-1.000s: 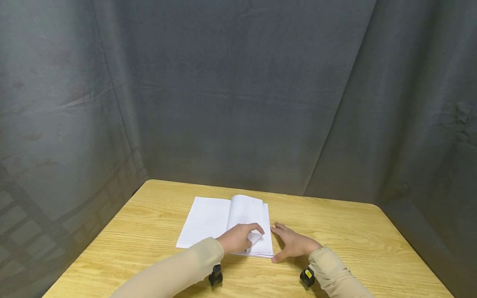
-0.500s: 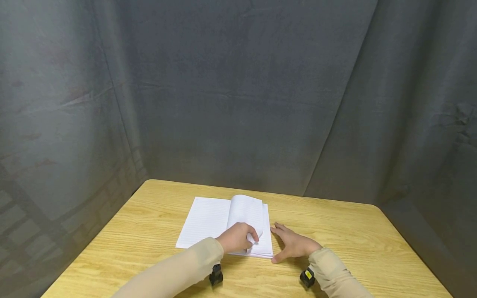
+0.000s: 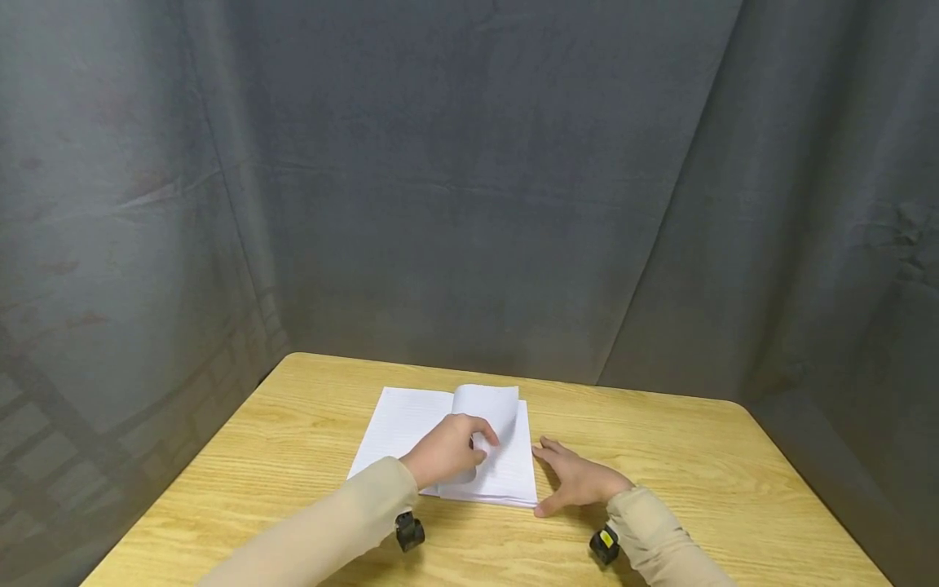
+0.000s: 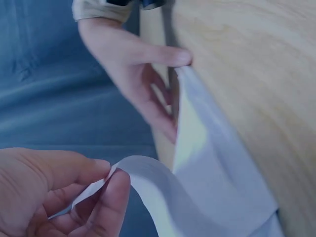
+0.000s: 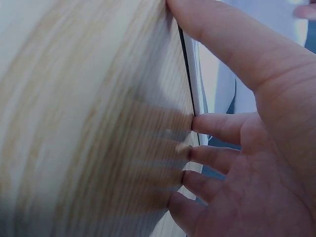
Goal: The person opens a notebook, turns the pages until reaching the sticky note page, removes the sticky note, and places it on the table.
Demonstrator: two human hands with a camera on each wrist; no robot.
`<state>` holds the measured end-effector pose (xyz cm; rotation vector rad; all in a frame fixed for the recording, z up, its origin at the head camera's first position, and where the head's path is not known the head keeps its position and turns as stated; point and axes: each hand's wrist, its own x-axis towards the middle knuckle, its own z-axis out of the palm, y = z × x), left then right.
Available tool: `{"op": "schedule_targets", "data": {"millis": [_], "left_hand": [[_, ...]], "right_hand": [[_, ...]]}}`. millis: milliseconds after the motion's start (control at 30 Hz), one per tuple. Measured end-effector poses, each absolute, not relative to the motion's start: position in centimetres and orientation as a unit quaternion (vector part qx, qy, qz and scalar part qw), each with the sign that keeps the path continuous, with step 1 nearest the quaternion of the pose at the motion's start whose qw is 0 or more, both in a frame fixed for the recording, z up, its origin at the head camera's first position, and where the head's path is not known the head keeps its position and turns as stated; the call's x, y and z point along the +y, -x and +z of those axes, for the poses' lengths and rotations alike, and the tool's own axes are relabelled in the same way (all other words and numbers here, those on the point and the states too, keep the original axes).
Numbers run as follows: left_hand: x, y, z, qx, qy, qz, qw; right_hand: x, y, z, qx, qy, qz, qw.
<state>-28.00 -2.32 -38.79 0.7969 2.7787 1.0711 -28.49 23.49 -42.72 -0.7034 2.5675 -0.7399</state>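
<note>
An open notebook with white lined pages lies on the wooden table. My left hand is over its right half. In the left wrist view, the thumb and a finger pinch the edge of a page, which curves up off the sheets below. Beside the notebook's right edge rests my right hand, thumb spread from the fingers. Its thumb touches the near right corner, and its fingertips stand on the table along the edge in the right wrist view.
The wooden table reaches out around the notebook on every side. Grey curtains hang behind it and at both sides. A small black camera sits under the left wrist, another camera under the right.
The left hand has moved left and away from the body, drawing the page's near corner up and leftward. More of the sheet beneath shows. The right hand has stayed in place.
</note>
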Motion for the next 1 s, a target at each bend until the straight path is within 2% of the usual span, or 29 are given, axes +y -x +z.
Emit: {"op": "schedule_targets", "data": {"millis": [267,533,700,1000], "left_hand": [[-5.8,27.5,-37.1,0.896,-0.241,0.374,-0.013],[-9.2,27.4,-37.0,0.897,-0.198,0.39,-0.066],[-10.9,26.9,-37.3,0.899,-0.15,0.407,-0.063],[-13.8,26.0,-38.3,0.894,-0.077,0.44,-0.027]], "right_hand": [[23.4,28.5,-42.5,0.91,0.254,-0.266,0.191],[23.4,28.3,-42.5,0.906,0.253,-0.273,0.199],[23.5,28.3,-42.5,0.907,0.259,-0.269,0.195],[23.5,28.2,-42.4,0.904,0.263,-0.274,0.196]]}}
